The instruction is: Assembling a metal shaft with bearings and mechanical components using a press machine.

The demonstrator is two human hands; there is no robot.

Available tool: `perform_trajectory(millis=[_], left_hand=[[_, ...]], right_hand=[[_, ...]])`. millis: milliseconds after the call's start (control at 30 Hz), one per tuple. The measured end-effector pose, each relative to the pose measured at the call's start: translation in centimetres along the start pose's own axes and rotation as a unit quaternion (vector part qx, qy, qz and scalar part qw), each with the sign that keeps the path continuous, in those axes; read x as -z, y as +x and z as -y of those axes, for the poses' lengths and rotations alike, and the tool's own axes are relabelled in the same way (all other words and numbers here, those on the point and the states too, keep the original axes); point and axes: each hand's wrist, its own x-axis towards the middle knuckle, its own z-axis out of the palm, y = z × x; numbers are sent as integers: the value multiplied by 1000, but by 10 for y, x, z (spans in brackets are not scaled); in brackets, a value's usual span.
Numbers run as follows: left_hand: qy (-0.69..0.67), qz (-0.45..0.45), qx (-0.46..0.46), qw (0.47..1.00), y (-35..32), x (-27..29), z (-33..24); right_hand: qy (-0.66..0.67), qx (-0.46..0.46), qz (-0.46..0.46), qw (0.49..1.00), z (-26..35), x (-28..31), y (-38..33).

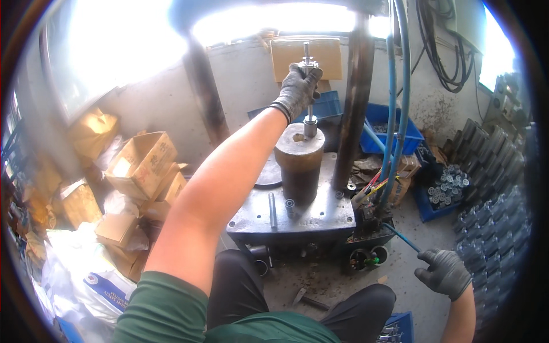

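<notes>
Workshop, head view: pale wall and bright windows at the back, dark metal posts [351,108] to left and right.
Desk [243,222]: metal-topped, framed by the posts.
Cylinder block [300,177]: upright, slightly right of the desk's middle, with a dark notch in its top face.
Metal shaft [310,111]: upright, collared lower end on top of the cylinder block, just beside the notch.
Left hand [297,90]: gloved in grey, closed around the upper part of the metal shaft, below its tip.
Right hand [445,273]: gloved too, fingers curled on the end of a blue lever [405,237], beyond the desk's front right corner.
Pin [273,210]: lying near the desk's front edge, left of the cylinder block.
Small round piece [290,207]: between pin and desk's right edge, near the cylinder block's foot.
Floor: hammer [311,300] before the desk's front edge; cardboard boxes [131,177] beyond its left edge; blue bin [427,215] of metal parts beyond its right.
</notes>
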Motion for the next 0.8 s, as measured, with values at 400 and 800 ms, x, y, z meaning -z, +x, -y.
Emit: perform_trajectory(millis=[400,800], left_hand=[[-75,14,2,997,9,6,11],[-15,11,35,999,-8,7,-11]], right_hand=[[-51,59,126,989,7,-48,-25],[-3,-54,12,998,25,-94,-59]])
